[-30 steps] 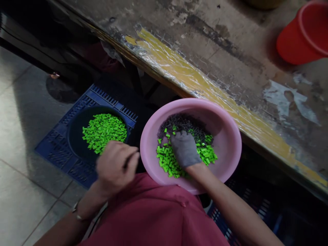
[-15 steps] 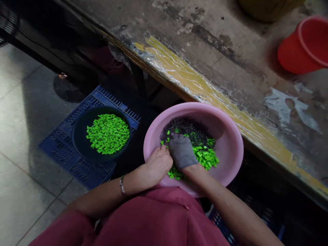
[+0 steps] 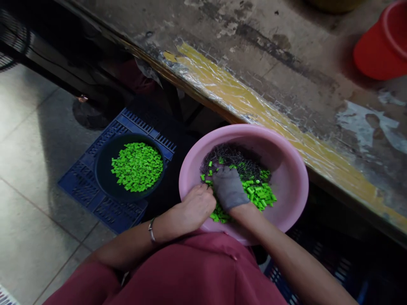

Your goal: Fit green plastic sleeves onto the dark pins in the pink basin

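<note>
A pink basin (image 3: 286, 169) rests on my lap at the bench edge. It holds small green plastic pieces (image 3: 259, 192) mixed with a dark tangle of thin wire parts (image 3: 232, 156). My right hand (image 3: 229, 188), in a grey glove, lies palm down on the green pieces with its fingers curled into the pile. My bare left hand (image 3: 195, 207) is inside the basin's near left side, knuckles up, fingers closed on the pieces beside the glove. What its fingers hold is hidden.
A dark round bowl (image 3: 104, 169) of green pieces (image 3: 137, 166) sits on a blue slatted crate (image 3: 85, 186) on the tiled floor to my left. A worn workbench (image 3: 286, 63) with a yellow taped edge runs ahead, a red bucket (image 3: 381, 46) on it.
My left hand has come from beside the dark bowl over into the pink basin, next to the gloved hand. The gloved hand has stayed on the pile.
</note>
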A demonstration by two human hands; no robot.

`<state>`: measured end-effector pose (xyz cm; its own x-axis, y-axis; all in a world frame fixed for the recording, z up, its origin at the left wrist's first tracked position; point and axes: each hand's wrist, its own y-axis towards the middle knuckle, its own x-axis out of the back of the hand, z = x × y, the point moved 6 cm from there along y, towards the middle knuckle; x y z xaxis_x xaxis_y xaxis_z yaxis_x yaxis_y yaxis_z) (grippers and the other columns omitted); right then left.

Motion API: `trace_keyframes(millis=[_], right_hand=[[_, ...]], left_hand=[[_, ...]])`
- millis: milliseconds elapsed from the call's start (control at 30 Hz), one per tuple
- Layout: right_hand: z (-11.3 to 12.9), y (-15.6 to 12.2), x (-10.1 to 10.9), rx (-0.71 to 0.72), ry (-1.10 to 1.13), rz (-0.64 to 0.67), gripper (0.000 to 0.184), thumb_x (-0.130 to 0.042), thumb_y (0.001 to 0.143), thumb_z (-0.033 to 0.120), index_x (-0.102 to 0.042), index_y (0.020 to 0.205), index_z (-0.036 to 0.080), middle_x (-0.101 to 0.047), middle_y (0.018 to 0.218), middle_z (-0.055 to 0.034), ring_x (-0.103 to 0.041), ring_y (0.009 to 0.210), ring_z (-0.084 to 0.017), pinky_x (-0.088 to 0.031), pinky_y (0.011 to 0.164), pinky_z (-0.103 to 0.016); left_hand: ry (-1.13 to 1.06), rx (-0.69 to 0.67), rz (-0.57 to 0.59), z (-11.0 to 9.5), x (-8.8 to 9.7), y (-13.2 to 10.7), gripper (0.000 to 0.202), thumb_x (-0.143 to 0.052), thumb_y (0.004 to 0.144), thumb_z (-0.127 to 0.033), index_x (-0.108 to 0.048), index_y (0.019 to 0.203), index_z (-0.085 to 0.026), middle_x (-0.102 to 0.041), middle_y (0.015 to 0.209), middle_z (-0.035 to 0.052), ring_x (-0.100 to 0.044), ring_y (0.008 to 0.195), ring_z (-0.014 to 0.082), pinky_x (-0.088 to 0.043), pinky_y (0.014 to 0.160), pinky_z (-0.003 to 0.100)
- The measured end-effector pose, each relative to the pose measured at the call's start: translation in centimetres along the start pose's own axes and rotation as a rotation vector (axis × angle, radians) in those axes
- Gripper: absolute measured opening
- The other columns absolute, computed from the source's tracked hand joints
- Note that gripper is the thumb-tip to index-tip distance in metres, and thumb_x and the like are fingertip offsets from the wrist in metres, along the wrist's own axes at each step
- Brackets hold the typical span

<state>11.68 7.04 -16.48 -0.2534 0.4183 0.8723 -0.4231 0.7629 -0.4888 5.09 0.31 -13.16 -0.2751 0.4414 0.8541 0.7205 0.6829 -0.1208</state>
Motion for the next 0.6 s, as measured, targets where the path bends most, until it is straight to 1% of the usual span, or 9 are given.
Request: trace_keyframes(millis=[67, 133, 267, 333, 400, 467, 533, 600], right_hand=[[0.1, 0.0, -0.1, 0.009, 0.008, 0.024, 0.028, -0.041, 0.093, 0.017, -0.068, 0.092, 0.008, -0.067, 0.095, -0.0226, -0.059, 0.093, -0.029, -0.040, 0.071, -0.037], [0.2, 0.0, -0.2, 0.016, 0.017, 0.054, 0.027, -0.043, 0.092, 0.016, -0.069, 0.090, 0.010, -0.068, 0.091, -0.0209, -0.061, 0.090, -0.028, -0.040, 0.070, -0.036], [0.2, -0.1, 0.0, 0.040, 0.039, 0.094, 0.026, -0.044, 0.091, 0.014, -0.071, 0.091, 0.016, -0.070, 0.087, -0.0166, -0.062, 0.088, -0.028, -0.039, 0.070, -0.036], [0.2, -0.1, 0.2, 0.061, 0.048, 0.101, 0.027, -0.044, 0.091, 0.016, -0.071, 0.091, 0.018, -0.070, 0.086, -0.0152, -0.062, 0.089, -0.028, -0.039, 0.071, -0.037], [0.2, -0.2, 0.4, 0.081, 0.053, 0.098, 0.026, -0.045, 0.092, 0.018, -0.071, 0.090, 0.019, -0.070, 0.087, -0.0146, -0.061, 0.093, -0.029, -0.039, 0.073, -0.037], [0.1, -0.4, 0.6, 0.094, 0.054, 0.086, 0.024, -0.046, 0.091, 0.019, -0.070, 0.091, 0.019, -0.069, 0.091, -0.0146, -0.059, 0.096, -0.029, -0.038, 0.075, -0.038], [-0.2, -0.8, 0.8, 0.098, 0.047, 0.073, 0.024, -0.046, 0.091, 0.018, -0.069, 0.092, 0.018, -0.068, 0.095, -0.0152, -0.058, 0.098, -0.029, -0.038, 0.076, -0.038], [-0.6, -1.4, 0.9, 0.103, 0.056, 0.045, 0.023, -0.046, 0.091, 0.017, -0.069, 0.093, 0.018, -0.067, 0.098, -0.0146, -0.057, 0.097, -0.028, -0.039, 0.077, -0.038]], left_hand=[[0.047, -0.037, 0.012, -0.3, -0.1, -0.1, 0.022, -0.038, 0.090, -0.006, -0.057, 0.097, -0.013, -0.059, 0.103, 0.0104, -0.052, 0.100, 0.0227, -0.041, 0.097, 0.042], [0.060, -0.035, 0.036, -0.3, -0.2, 0.0, 0.023, -0.036, 0.090, -0.005, -0.057, 0.097, -0.012, -0.059, 0.103, 0.0111, -0.052, 0.100, 0.0231, -0.042, 0.094, 0.041], [0.004, 0.022, 0.109, 0.0, 0.0, 0.8, 0.022, -0.039, 0.089, -0.005, -0.059, 0.089, -0.011, -0.061, 0.091, 0.0099, -0.054, 0.089, 0.0221, -0.048, 0.084, 0.037], [-0.094, 0.046, 0.104, 0.3, 0.4, 1.0, 0.022, -0.040, 0.089, -0.005, -0.060, 0.086, -0.012, -0.060, 0.087, 0.0086, -0.055, 0.085, 0.0210, -0.049, 0.081, 0.036], [-0.266, 0.087, 0.038, 0.7, 1.2, 1.0, 0.024, -0.039, 0.089, -0.004, -0.062, 0.085, -0.012, -0.060, 0.087, 0.0077, -0.056, 0.082, 0.0190, -0.050, 0.077, 0.033], [-0.486, 0.148, -0.086, 1.4, 2.1, 0.8, 0.025, -0.040, 0.089, -0.005, -0.064, 0.090, -0.013, -0.062, 0.090, 0.0072, -0.058, 0.085, 0.0171, -0.051, 0.079, 0.031], [-0.707, 0.220, -0.202, 2.3, 3.0, 0.5, 0.023, -0.046, 0.088, -0.007, -0.067, 0.094, -0.015, -0.065, 0.095, 0.0066, -0.060, 0.089, 0.0162, -0.051, 0.083, 0.032], [-0.905, 0.298, -0.250, 3.1, 3.3, 0.2, 0.020, -0.052, 0.085, -0.009, -0.068, 0.094, -0.016, -0.066, 0.098, 0.0066, -0.061, 0.091, 0.0167, -0.052, 0.083, 0.032]])
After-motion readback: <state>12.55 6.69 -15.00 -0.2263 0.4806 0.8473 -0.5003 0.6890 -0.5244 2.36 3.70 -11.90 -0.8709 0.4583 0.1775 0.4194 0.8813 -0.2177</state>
